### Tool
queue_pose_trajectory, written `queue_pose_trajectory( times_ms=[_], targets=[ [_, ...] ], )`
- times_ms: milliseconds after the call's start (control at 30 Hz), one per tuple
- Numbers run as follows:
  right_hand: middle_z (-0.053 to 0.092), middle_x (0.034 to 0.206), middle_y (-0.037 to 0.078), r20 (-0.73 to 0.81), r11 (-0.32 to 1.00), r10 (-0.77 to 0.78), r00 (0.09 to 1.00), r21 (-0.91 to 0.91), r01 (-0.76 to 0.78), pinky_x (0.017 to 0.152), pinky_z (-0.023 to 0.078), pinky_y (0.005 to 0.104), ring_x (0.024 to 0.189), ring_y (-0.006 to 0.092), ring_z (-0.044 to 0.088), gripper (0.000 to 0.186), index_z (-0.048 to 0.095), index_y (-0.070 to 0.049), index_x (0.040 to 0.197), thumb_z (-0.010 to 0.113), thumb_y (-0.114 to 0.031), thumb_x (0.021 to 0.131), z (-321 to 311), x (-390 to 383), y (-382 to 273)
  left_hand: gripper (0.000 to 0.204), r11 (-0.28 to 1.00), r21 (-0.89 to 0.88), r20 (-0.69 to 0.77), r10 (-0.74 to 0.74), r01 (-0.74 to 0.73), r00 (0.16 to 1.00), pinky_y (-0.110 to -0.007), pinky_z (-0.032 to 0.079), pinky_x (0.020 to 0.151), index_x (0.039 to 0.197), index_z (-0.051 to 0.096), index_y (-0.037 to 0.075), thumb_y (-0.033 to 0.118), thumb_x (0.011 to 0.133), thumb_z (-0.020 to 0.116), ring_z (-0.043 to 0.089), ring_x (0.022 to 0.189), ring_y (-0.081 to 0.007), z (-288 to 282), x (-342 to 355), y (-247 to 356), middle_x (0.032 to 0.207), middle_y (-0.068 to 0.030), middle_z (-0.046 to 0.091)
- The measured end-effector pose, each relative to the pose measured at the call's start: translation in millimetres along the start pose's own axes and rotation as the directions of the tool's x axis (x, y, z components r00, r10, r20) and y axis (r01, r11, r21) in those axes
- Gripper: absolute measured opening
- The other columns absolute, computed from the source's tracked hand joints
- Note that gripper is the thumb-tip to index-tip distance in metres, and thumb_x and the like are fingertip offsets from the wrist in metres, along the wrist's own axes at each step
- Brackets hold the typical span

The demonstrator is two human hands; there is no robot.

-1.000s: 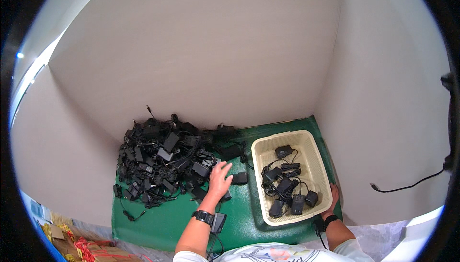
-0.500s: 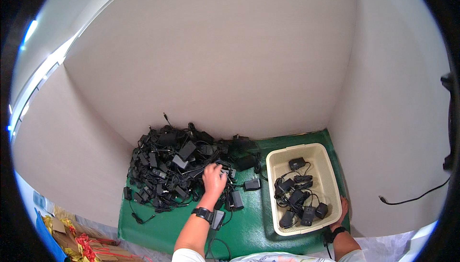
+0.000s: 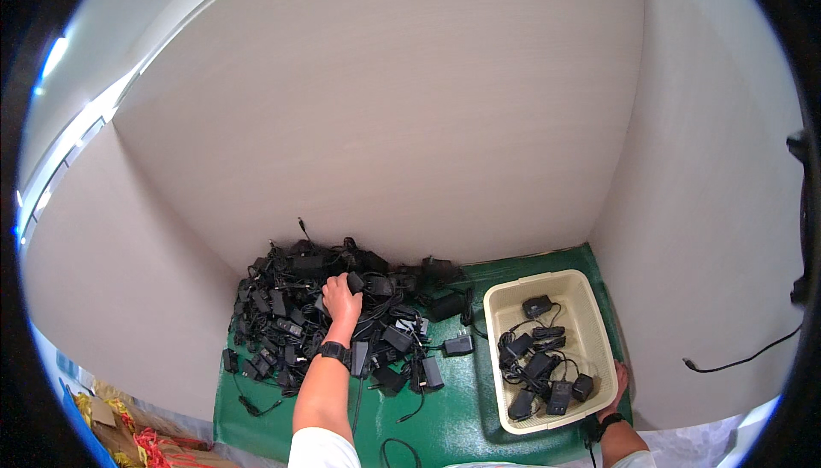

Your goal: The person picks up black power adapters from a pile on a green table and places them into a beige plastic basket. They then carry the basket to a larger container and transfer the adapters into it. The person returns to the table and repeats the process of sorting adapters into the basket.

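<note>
Head view, going left to right: bottom corner's got brown cardboard [image 3: 124,434] with bright red string [image 3: 154,448] bunched on it. Then, on the glossy green table [image 3: 462,399], a big tangled heap of black plastic power adapters and cords [image 3: 280,303], near the tall beige back panel [image 3: 376,109]. The left hand [image 3: 342,299] is over the middle of that heap, grip closed on a small blocky black adapter [image 3: 355,282]. One black adapter with metal prongs [image 3: 458,346] lies just right of the heap, between it and the cream rectangular plastic basket [image 3: 592,344]. Basket's holding a loose bunch of black adapters and coiled cords [image 3: 539,366]. The right hand [image 3: 618,384] is at the basket's right outer side, mostly hidden, so can't tell if that grip's spread or pinching. Far right, a thin black cable [image 3: 744,357] dangles.
</note>
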State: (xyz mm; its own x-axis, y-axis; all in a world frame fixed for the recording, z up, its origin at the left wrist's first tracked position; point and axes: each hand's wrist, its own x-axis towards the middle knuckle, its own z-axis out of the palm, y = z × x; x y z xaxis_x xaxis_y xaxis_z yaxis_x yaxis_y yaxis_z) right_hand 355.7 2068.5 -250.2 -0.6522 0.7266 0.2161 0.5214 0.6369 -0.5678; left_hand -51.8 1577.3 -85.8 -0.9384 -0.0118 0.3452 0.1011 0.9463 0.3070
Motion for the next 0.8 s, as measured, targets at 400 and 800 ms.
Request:
queue_pose_trajectory(
  times_ms=[400,800],
  targets=[
    [0.041,0.131,0.015,0.0,0.987,-0.103,0.995,-0.125,0.102,0.104,0.028,0.045,0.125,0.0339,0.035,0.041,0.052,-0.008,0.118,0.054,-0.022,0.08,-3,-7,9,0.054,0.083,-0.95,0.312,0.27,0.3,0.911,-0.028,0.043,0.086,0.12,0.045,0.005,0.0,0.072,0.069,0.051,0.094,-0.0127,-64,-108,145,0.104,-0.0015,0.052],
    [0.051,0.116,0.016,-0.064,0.984,-0.172,0.983,-0.066,0.167,0.097,0.034,0.0431,0.112,0.0343,0.045,0.035,0.052,-0.005,0.114,0.057,-0.019,0.082,-8,-6,4,0.062,0.581,-0.804,0.441,0.445,0.123,0.779,-0.036,0.039,0.097,0.121,0.047,-0.004,0.027,0.074,0.073,0.051,0.11,-0.0278,49,-239,274,0.117,-0.0181,0.052]
  ],
)
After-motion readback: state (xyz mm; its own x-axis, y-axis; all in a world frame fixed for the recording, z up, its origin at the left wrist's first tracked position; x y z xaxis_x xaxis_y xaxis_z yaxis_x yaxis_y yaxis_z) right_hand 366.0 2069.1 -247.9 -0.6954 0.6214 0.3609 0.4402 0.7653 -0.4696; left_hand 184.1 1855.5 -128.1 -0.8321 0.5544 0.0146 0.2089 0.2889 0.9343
